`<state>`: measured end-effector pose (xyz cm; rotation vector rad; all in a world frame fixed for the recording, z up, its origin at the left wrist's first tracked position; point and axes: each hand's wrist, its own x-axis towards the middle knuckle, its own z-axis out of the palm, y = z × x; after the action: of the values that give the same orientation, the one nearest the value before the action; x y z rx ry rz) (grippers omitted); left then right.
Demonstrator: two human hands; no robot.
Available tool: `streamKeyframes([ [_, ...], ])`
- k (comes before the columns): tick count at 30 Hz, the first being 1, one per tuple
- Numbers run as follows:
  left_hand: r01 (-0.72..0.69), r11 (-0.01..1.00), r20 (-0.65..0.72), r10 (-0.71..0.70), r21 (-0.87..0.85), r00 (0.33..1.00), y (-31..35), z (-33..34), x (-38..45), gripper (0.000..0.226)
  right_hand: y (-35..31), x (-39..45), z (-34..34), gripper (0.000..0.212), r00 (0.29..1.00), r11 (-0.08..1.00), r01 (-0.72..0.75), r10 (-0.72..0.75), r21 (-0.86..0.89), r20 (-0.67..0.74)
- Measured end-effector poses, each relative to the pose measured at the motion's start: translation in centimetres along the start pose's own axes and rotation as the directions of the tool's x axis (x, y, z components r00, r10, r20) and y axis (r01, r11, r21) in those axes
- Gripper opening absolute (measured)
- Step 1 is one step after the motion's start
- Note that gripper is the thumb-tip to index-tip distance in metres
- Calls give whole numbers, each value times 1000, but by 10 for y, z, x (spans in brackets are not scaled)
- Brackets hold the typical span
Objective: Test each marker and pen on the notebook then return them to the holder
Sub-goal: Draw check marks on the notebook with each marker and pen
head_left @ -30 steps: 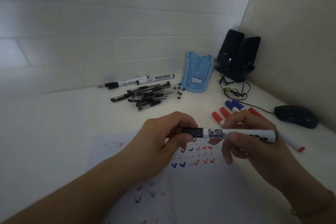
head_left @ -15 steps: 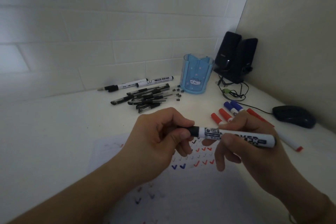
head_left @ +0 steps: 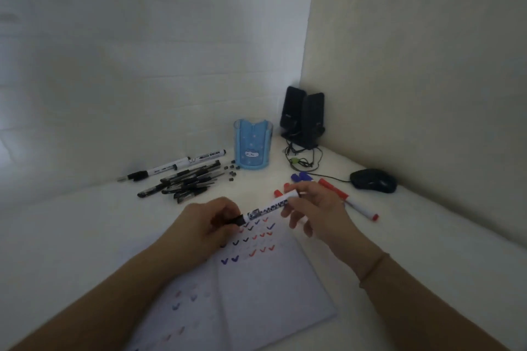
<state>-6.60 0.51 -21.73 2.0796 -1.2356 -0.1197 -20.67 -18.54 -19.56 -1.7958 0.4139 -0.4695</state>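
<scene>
My two hands hold a white marker with a black cap above the open notebook. My left hand pinches the black cap end. My right hand grips the white barrel near its far end, the lower fingers spread. The marker slants up to the right. The notebook page carries rows of red, blue and black check marks. The blue pen holder stands near the wall behind. A heap of black pens and two white markers lie left of the holder. Red and blue markers lie behind my right hand.
Two black speakers with tangled cables sit in the corner. A black mouse rests at the right by the wall. Small dark caps are scattered beside the holder. The white desk meets walls at back and right.
The view has pulled back and tilted up. The marker has turned from level to slanting up at the right, with both hands still on it and the cap still at the barrel.
</scene>
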Motion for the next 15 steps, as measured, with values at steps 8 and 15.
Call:
streamKeyframes([
  [8,-202,718,624,-389,666,677,86,-15,52,65,-3,-67,-71,6,997,973,43,-58,-227,-58],
  [15,-737,495,758,213,460,617,229,69,51,40,-10,-177,-178,10,882,987,55,-118,-150,-456],
])
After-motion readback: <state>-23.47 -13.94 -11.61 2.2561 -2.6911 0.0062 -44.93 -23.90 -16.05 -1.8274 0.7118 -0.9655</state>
